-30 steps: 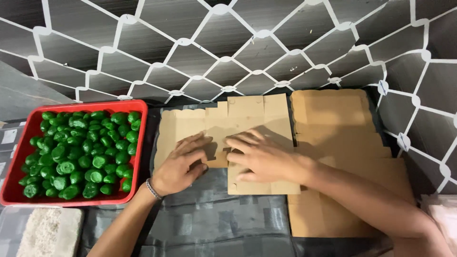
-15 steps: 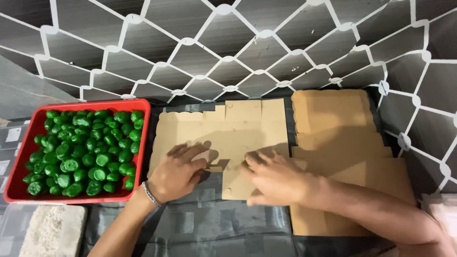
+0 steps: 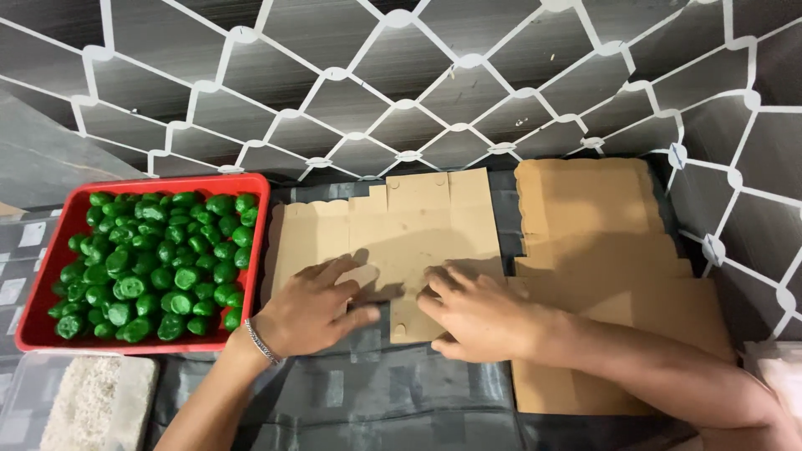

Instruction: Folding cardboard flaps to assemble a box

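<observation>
A flat, die-cut brown cardboard box blank (image 3: 422,225) lies on the dark tabletop in front of me. My left hand (image 3: 313,307) rests palm down on its lower left part, fingers spread, a thin bracelet on the wrist. My right hand (image 3: 476,313) presses flat on its lower middle part, fingers pointing left. Neither hand grips anything. The blank's lower edge is hidden under both hands.
A red tray (image 3: 40,330) full of small green round pieces (image 3: 150,263) stands at the left. A stack of more flat cardboard blanks (image 3: 597,242) lies to the right. A clear tub of pale granular material (image 3: 88,405) sits at the lower left. A dark tiled wall rises behind.
Both hands have slid down toward the near edge of the cardboard blank, still pressing it flat. The blank has stayed in place.
</observation>
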